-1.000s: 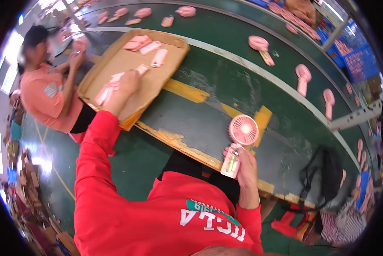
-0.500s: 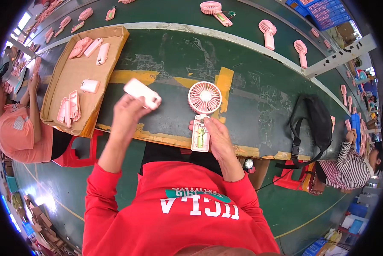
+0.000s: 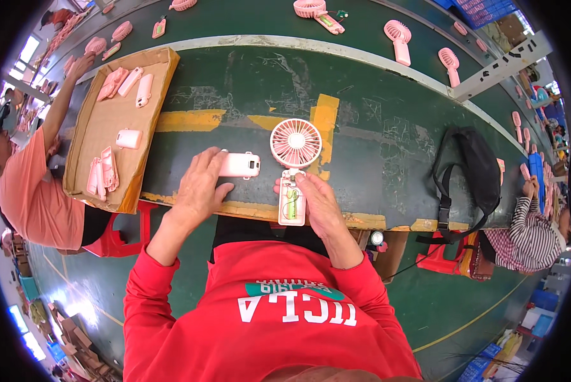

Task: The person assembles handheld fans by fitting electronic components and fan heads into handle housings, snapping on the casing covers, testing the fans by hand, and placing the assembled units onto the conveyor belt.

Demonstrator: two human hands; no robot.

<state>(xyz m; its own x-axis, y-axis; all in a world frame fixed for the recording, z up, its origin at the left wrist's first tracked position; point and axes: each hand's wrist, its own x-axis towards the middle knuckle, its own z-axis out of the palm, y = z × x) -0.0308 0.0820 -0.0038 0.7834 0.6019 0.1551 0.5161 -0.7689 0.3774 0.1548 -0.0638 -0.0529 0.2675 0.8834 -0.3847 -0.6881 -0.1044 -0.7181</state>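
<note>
In the cardboard tray [image 3: 100, 130] lie pink covers [image 3: 102, 176]; left hand [image 3: 199, 188] holds one.

A cardboard tray [image 3: 94, 137] of pink shells [image 3: 104, 175] is placed at the left on the green bench [image 3: 387, 134]. A black bag [image 3: 473, 162] is laid at the right. Pink fans [image 3: 397, 38] are lined along the far edge.

Red long-sleeved top, white lettering, perhaps teal band.
</note>
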